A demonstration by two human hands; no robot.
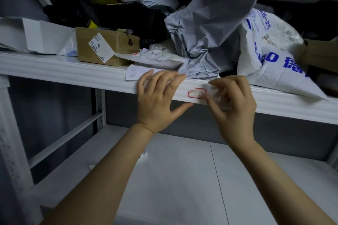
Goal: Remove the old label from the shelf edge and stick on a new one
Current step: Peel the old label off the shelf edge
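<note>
A white label (197,93) with a red line around it is stuck on the front of the shelf edge (73,71). The left hand (157,102) is just left of the label. Its grip is loose, with straight fingers lying on the shelf edge and the thumb under it. The right hand (236,107) is at the right end of the label, with curled fingers. It is blurry there, so I cannot tell if its grip has the label. On the shelf above sit a brown box (106,47), a grey bag (210,33) and a white bag (274,55) with blue letters.
</note>
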